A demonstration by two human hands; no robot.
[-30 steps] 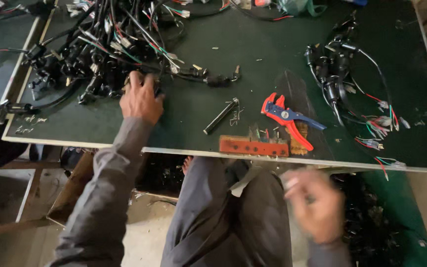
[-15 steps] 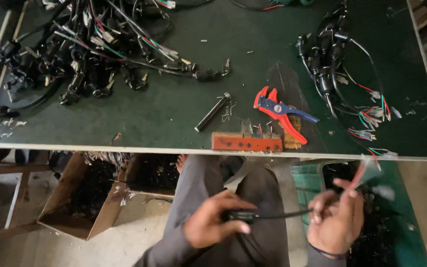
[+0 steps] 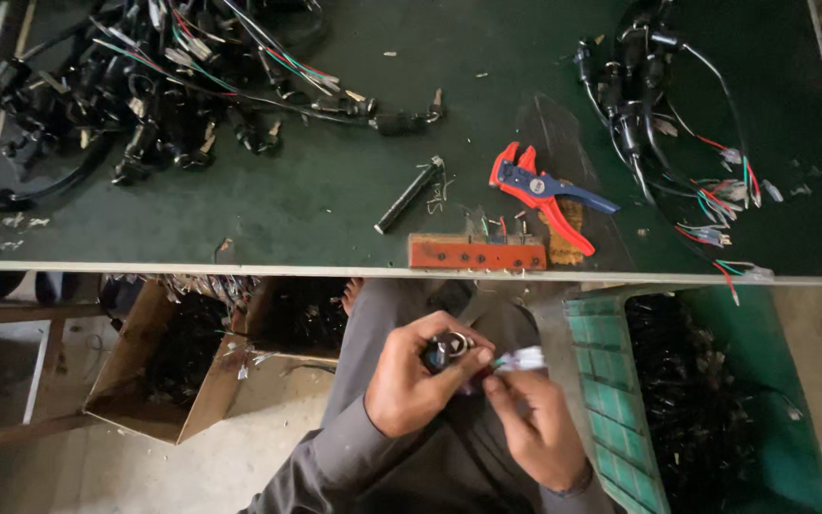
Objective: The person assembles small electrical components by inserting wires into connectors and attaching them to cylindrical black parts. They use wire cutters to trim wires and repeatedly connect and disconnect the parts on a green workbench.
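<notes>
Grip, left hand: closed on small black switch body with metal ring. Grip, right hand: pinching its pale wire ends, over lap, below dark green worktop. Risk: thin wires slipping or bending. Nearby: red-blue wire stripper, orange terminal block, tangled black harnesses, green crate just beside.

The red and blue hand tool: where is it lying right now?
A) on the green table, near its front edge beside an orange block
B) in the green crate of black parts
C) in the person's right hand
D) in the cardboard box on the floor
A: the red and blue hand tool lies on the green table, just behind the orange block, while both hands work below the table edge.
</notes>
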